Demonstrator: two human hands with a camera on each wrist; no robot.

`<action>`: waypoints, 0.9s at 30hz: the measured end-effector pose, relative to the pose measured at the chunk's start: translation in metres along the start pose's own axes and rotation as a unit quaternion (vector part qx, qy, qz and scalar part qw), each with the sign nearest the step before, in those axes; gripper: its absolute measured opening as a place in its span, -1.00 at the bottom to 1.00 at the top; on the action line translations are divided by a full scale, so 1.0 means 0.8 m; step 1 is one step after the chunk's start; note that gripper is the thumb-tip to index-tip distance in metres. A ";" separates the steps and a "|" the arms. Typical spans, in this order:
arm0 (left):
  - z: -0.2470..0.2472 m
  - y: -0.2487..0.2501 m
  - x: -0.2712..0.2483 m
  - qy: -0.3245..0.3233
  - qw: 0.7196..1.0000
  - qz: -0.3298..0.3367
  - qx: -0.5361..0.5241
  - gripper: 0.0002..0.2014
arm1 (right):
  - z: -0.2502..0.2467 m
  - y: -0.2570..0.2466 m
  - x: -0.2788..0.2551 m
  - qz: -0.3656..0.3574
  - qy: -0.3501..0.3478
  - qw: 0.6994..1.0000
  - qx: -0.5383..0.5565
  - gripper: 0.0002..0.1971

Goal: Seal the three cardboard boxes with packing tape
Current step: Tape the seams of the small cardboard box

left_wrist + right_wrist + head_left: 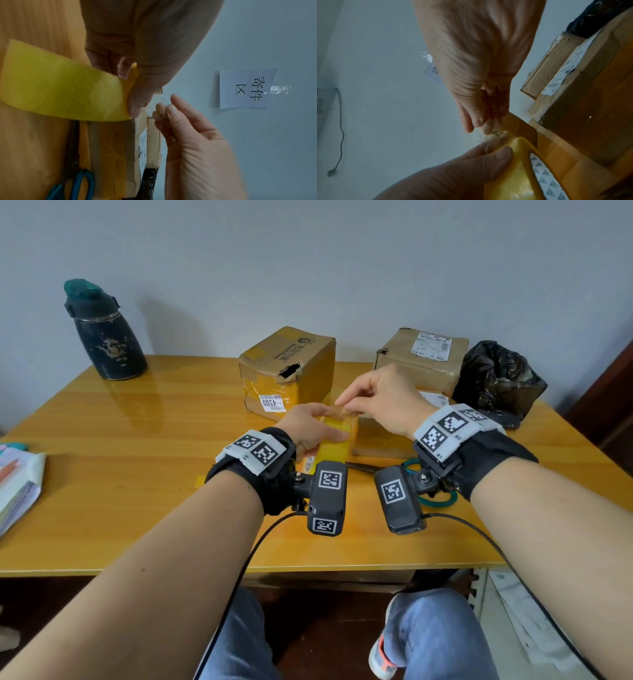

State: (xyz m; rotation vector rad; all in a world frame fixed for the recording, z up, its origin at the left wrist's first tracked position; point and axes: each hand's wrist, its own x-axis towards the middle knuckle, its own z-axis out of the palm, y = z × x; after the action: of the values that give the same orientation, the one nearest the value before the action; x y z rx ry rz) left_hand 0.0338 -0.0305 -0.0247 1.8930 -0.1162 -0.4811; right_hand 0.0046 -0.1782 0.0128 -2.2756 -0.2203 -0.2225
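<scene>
My left hand (317,436) grips a roll of yellow packing tape (334,440) just above the table, its thumb on the roll's face (513,175). My right hand (344,407) pinches the clear loose tape end (498,133) just off the roll. A low flat cardboard box (380,438) lies right behind the roll, under my right wrist. Two taller boxes stand farther back: a dented, torn one (287,368) in the middle and one with a white label (423,354) to the right.
Teal-handled scissors (440,499) lie near the front, under my right wrist. A black plastic bag (496,381) sits at the back right, a dark bottle (102,333) at the back left, papers (17,484) at the left edge of the yellow table (137,440).
</scene>
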 end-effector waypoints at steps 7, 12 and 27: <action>-0.007 -0.010 0.013 0.054 0.998 0.003 -0.042 -0.80 | -0.002 -0.004 -0.002 0.002 0.018 0.998 0.065 -0.88; -0.007 -0.012 0.016 0.101 0.993 0.040 -0.035 -0.88 | -0.012 0.003 0.002 0.020 0.036 0.998 0.046 -0.81; 0.002 0.008 0.005 0.083 0.975 -0.050 -0.200 -0.63 | -0.003 0.003 -0.010 -0.022 0.042 0.999 0.026 -0.75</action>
State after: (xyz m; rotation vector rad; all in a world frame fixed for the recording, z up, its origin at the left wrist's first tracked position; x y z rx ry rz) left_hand 0.0377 -0.0355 -0.0202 1.5392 0.1761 -0.3785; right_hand -0.0031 -0.1821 0.0110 -2.2053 -0.2310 -0.3308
